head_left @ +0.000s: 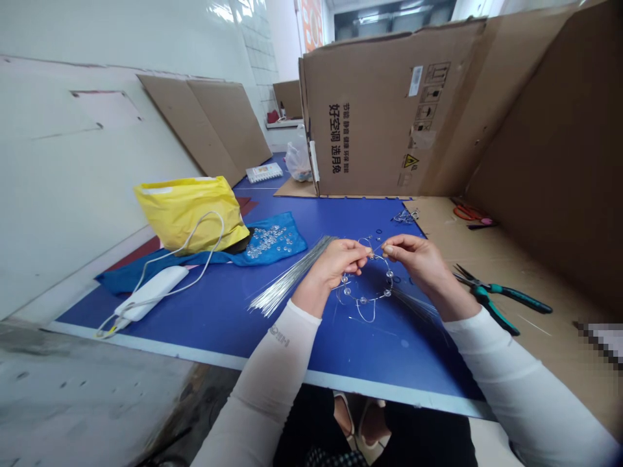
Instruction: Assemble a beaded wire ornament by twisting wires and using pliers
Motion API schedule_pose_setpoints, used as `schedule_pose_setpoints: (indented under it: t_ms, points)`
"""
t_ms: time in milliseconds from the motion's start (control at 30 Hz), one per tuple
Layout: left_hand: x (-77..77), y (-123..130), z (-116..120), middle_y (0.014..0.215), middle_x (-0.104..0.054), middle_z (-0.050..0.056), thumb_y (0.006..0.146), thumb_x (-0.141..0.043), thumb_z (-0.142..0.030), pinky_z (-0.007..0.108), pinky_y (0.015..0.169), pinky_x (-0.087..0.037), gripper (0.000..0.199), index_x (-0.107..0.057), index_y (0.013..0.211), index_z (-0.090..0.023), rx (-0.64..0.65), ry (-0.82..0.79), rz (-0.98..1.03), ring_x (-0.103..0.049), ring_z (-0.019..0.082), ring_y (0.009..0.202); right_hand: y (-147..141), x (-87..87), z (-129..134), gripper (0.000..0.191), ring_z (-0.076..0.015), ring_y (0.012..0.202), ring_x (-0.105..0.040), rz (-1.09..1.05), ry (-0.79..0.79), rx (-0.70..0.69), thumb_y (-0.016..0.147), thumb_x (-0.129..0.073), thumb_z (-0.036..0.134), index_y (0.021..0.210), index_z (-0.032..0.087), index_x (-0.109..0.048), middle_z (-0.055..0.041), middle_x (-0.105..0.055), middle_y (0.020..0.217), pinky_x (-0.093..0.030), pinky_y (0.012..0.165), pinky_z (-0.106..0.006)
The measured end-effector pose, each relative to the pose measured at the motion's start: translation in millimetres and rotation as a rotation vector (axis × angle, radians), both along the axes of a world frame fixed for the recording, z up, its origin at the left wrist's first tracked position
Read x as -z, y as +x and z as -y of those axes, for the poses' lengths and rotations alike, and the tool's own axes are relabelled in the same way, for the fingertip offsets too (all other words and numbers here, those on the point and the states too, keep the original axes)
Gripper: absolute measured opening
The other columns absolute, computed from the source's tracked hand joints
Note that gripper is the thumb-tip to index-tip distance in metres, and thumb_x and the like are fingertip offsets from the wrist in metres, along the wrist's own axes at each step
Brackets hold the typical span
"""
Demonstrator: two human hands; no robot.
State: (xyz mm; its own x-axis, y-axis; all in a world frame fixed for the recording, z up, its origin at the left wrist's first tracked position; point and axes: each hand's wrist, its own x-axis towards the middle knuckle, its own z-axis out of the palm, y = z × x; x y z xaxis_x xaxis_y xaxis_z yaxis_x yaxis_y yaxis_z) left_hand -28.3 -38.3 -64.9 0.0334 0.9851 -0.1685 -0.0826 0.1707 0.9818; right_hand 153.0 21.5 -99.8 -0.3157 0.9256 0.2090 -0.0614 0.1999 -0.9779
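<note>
My left hand (339, 261) pinches the top of a wire ring strung with several clear beads (387, 293). Close by on the right, my right hand (415, 258) has thumb and forefinger pressed together on a thin wire at the same ring. The ring hangs below my fingertips over the blue table. Beside my left wrist lies a bundle of straight silver wires (287, 280). More thin wires (418, 305) lie near my right wrist. Farther right are green-handled pliers (496, 295) with their jaws apart.
Loose clear beads (270, 240) lie on a blue cloth (296, 228) by a yellow bag (192, 214). A white power strip (153, 293) with its cord is at the left. Cardboard (384, 123) walls the back and right. Orange-handled scissors (468, 213) and bent wire pieces (405, 216) lie right.
</note>
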Motion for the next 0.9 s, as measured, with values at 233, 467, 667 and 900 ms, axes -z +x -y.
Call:
schedule_pose_setpoints:
  t_ms: [233, 467, 667, 900]
  points:
    - [-3.6, 0.5, 1.3, 0.054, -0.056, -0.004, 0.094, -0.064, -0.009, 0.020, 0.049, -0.036, 0.029, -0.060, 0.065, -0.013, -0.001, -0.001, -0.024, -0.042, 0.002, 0.040, -0.3, -2.2, 2.0, 0.029, -0.0160, 0.069, -0.056, -0.020, 0.005, 0.002, 0.062, -0.088, 0.046, 0.073, 0.023, -0.076, -0.0015, -0.069, 0.071, -0.046, 0.070, -0.033]
    - [0.1, -1.0, -0.1, 0.054, -0.056, -0.005, 0.095, -0.064, -0.011, 0.020, 0.050, -0.040, 0.032, -0.057, 0.064, -0.013, 0.016, -0.002, 0.023, -0.037, 0.001, 0.037, -0.9, 0.4, 0.2, 0.028, -0.0153, 0.067, -0.055, -0.031, -0.005, -0.004, 0.062, -0.088, 0.045, 0.073, 0.022, -0.076, -0.0014, -0.069, 0.070, -0.044, 0.067, -0.033]
    - [3.4, -2.2, -2.5, 0.054, -0.055, -0.005, 0.095, -0.065, -0.014, 0.019, 0.049, -0.040, 0.030, -0.059, 0.065, -0.013, 0.022, -0.004, 0.045, -0.035, 0.001, 0.036, -1.8, 2.9, -1.6, 0.031, -0.0152, 0.067, -0.056, -0.046, -0.015, -0.004, 0.060, -0.090, 0.046, 0.073, 0.022, -0.076, -0.0011, -0.069, 0.069, -0.045, 0.068, -0.032]
    - [2.7, -2.0, -2.9, 0.053, -0.055, -0.005, 0.094, -0.065, -0.014, 0.019, 0.049, -0.040, 0.027, -0.063, 0.067, -0.012, 0.025, -0.018, 0.035, -0.035, 0.001, 0.037, -1.6, 3.4, -2.6, 0.030, -0.0148, 0.067, -0.057, -0.067, -0.023, -0.013, 0.059, -0.092, 0.045, 0.072, 0.022, -0.077, -0.0010, -0.070, 0.069, -0.045, 0.068, -0.032]
